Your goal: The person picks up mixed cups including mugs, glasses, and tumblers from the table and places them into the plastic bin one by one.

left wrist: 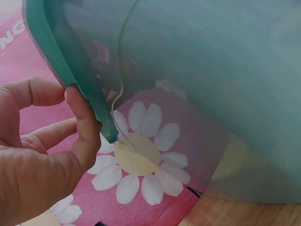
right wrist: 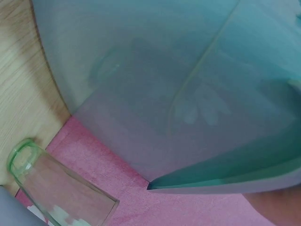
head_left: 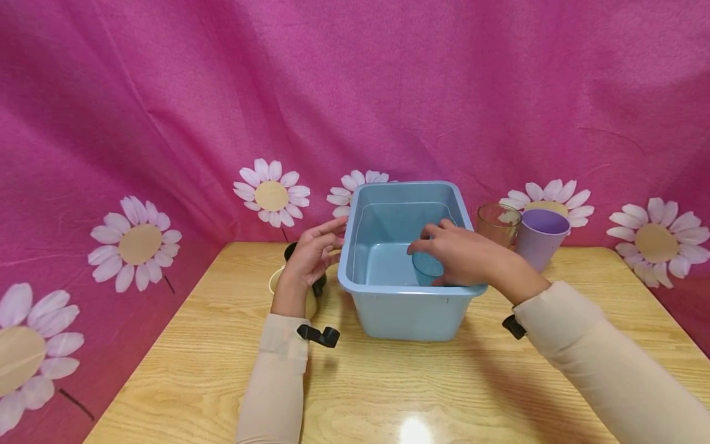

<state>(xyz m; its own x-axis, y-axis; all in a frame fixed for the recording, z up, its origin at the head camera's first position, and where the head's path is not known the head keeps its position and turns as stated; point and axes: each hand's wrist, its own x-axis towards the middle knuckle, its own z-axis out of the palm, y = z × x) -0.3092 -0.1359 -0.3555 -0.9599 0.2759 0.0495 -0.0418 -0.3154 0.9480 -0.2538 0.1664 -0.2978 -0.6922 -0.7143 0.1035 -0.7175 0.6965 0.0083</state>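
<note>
A light blue plastic tub stands on the table. My right hand reaches over its right rim and grips a blue textured cup inside, near the front right corner. The palm and fingers cover part of that cup. At the tub's left side, my left hand touches the rim with relaxed fingers. In the left wrist view, the fingertips rest against the outer edge of the tub's rim. Only a bit of the right hand shows beyond the rim in the right wrist view.
Right of the tub stand a clear drinking glass and a purple cup. Behind my left wrist are a cream cup and a black object, both partly hidden. A pink flowered cloth hangs behind the wooden table.
</note>
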